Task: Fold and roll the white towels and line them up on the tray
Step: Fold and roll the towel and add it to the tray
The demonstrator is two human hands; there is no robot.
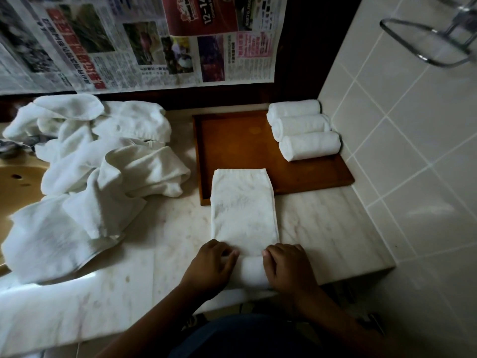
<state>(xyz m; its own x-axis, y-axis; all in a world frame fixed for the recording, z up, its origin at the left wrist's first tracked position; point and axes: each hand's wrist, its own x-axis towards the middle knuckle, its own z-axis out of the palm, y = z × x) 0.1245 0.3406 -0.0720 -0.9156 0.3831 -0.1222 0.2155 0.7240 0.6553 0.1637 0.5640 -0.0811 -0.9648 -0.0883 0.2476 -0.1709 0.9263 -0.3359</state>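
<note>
Done so far: 3 rolled towels (302, 126) are lying side by side at the far right of the tray (232, 140), touching each other, w/ the tiled wall (413, 125) just beside them.
In hand now: 4th one, a folded towel (244, 208), is lying as a long strip on the counter (322, 223); its far end is overlapping the tray's near edge and its near end is curling up into a short roll (251, 271).
Left hand (209, 267): fingers are curling over the left end of the roll and gripping it, fingertips pointing inward.
Right hand (289, 267): doing the same on the right end, fingers bent over the top of the roll and holding it.
Step, as I'm judging it: rolling is just getting going; most of the strip is lying flat ahead of the hands.
Left to do: finishing this roll, then setting it next to the 3 on the tray, prob. on their near side.
Backlog: a pile (98, 164) of loose white towels is sitting crumpled to the left, between the tray and the sink (18, 182); can't tell how many, looks like several.
Tray room: most of the wood is showing bare, so space isn't running out.
Overall: looking under halfway, going by the pile vs. the 3 rolled.
</note>
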